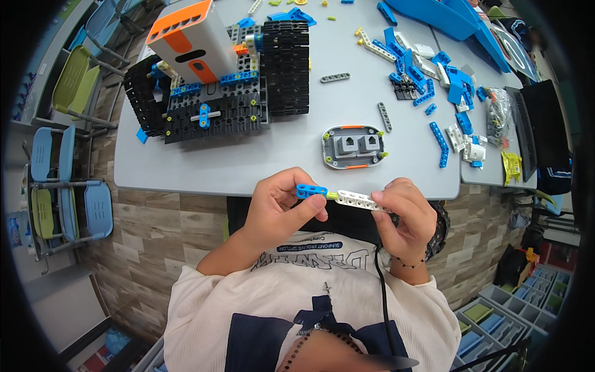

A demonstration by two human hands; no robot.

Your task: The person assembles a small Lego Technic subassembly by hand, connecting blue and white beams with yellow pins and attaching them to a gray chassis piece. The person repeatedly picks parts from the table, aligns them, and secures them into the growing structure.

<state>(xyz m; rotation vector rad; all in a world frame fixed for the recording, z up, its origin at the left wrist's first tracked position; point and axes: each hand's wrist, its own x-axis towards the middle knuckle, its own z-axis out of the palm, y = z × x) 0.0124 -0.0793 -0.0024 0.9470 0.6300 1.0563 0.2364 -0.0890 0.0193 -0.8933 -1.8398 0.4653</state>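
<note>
My left hand (286, 208) pinches a short blue building beam (311, 191) between thumb and fingers. My right hand (404, 217) grips the outer end of a white perforated beam (354, 199). Between the two beams shows a yellow-green connector (332, 196) that joins them in one line. Both hands hold this piece just off the table's front edge. Beyond it lies a grey oval module (352, 147) with orange ends, two raised square blocks and green pegs at its corners.
A tracked model (214, 118) with black treads and a white-orange box (192, 40) stands at the left of the table (248, 164). Two grey beams (335, 77) lie mid-table. Loose blue and white parts (427, 74), a blue tray (443, 22) and a bag of small parts (498, 115) lie at the right.
</note>
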